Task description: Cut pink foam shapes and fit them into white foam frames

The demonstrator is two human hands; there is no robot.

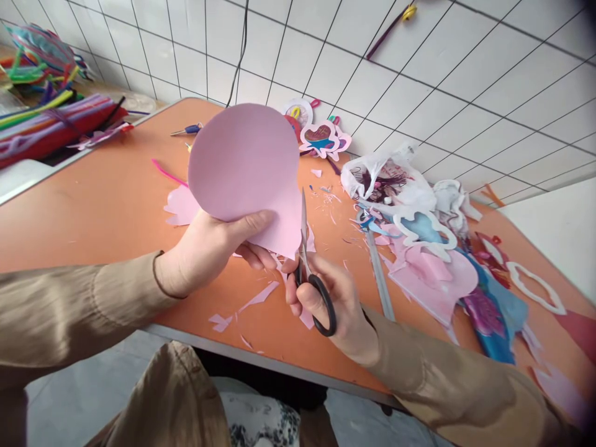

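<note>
My left hand [218, 242] grips a pink foam sheet [246, 161] by its lower part, thumb on top and fingers beneath. The sheet has a rounded upper outline and a pointed lower right corner. In my right hand [335, 304] is a pair of scissors [304, 230] with black handles, blades pointing away from me. The blades lie along the sheet's right edge near the lower corner. Pink offcuts [261, 295] are scattered on the orange table [116, 205] below both hands.
A white plastic bag [391, 177] stands by the tiled wall [288, 49]. Foam pieces [433, 273] are heaped to the right, beside a metal strip [379, 273]. Colourful pipe cleaners [60, 121] lie at the far left. Decorated cutouts [321, 136] and a small blue-handled tool [189, 130] sit at the back.
</note>
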